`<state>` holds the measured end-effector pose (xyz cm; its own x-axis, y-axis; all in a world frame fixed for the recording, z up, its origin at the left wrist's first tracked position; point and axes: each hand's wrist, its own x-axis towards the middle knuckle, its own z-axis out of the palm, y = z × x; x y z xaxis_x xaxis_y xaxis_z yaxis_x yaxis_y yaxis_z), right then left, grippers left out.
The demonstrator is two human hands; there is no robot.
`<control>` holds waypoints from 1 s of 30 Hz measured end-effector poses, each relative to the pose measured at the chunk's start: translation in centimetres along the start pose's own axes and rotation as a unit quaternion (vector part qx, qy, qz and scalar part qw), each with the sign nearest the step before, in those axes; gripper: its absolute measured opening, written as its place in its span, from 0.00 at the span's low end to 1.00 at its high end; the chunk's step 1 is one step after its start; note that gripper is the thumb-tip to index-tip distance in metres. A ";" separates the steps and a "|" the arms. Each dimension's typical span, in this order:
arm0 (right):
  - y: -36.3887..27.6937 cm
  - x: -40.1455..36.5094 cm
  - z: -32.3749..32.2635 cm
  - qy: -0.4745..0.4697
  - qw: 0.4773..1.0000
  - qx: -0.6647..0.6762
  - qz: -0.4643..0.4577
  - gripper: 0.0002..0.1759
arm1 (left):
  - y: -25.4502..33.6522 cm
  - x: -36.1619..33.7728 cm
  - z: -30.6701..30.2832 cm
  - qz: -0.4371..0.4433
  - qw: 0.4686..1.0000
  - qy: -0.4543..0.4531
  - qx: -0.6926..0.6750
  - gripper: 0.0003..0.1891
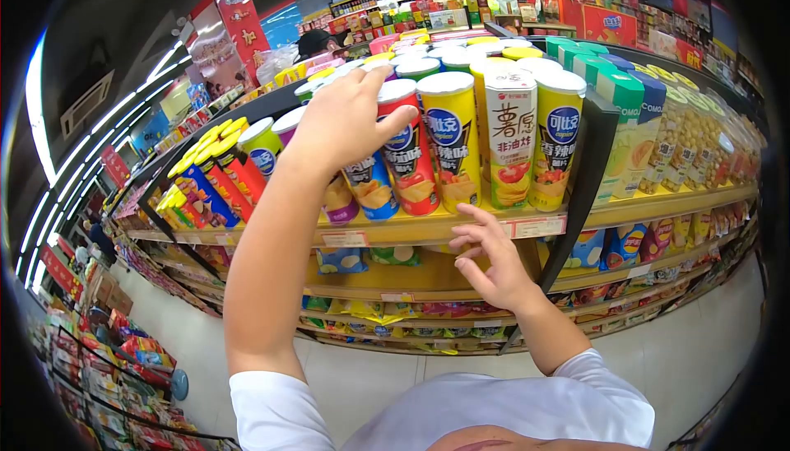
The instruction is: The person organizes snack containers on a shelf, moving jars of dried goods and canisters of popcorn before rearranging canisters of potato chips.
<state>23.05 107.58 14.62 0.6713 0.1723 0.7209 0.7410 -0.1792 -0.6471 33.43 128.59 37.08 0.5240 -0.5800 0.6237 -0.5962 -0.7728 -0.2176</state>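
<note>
My left hand (350, 113) reaches over the front row of chip cans on the top shelf, its fingers stretched across the lids and its thumb spread toward a red chip can (409, 159). Below the hand stand a blue chip can (370, 183) and, partly covered by my wrist, a purple one (339, 202). My right hand (491, 258) hovers at the shelf's front edge, fingers apart and slightly bent, holding nothing. Its fingertips are right below a yellow chip can (451, 142). To the right stand a white carton (509, 134) and another yellow can (557, 142).
A black upright divider (594, 155) separates the cans from green cartons (619, 134) and clear snack jars (683, 142). Price tags (539, 227) line the wooden shelf edge. Bagged chips (625, 245) fill lower shelves. A stocked rack (115, 377) stands at lower left.
</note>
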 end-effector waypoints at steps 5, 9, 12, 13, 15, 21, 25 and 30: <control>1.0 -0.2 -0.9 -0.023 1.000 -0.016 0.013 0.26 | -0.1 1.5 0.7 -0.021 0.996 -0.089 0.022 0.32; 1.5 -0.2 -1.4 -0.027 0.999 -0.037 0.019 0.26 | -0.6 1.4 1.0 -0.004 0.997 -0.073 -0.001 0.32; 1.9 -0.4 -1.3 -0.024 0.999 -0.042 0.016 0.26 | -0.9 1.3 1.1 0.013 0.998 -0.063 0.002 0.31; 1.9 -0.4 -1.2 -0.022 0.999 -0.046 0.012 0.26 | -0.8 1.3 1.0 0.011 0.997 -0.074 0.000 0.31; 2.0 -0.4 -1.1 -0.017 0.998 -0.053 0.007 0.26 | -0.4 1.5 0.4 0.005 0.996 -0.094 -0.005 0.31; 2.0 -0.3 -0.4 0.000 0.997 -0.071 0.006 0.25 | -0.9 1.2 0.5 0.038 0.995 -0.087 0.033 0.33; 1.8 -0.4 0.4 0.020 0.996 -0.092 -0.002 0.24 | -0.1 1.2 -0.8 0.044 0.996 -0.067 0.048 0.37; 1.2 -0.5 1.7 0.052 0.992 -0.117 0.018 0.24 | 0.0 4.6 -0.1 0.125 0.990 -0.029 -0.065 0.37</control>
<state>23.62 108.98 13.07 0.6824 0.0622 0.7283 0.6843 -0.4049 -0.6065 35.80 125.97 40.07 0.3822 -0.7660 0.5168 -0.7826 -0.5657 -0.2597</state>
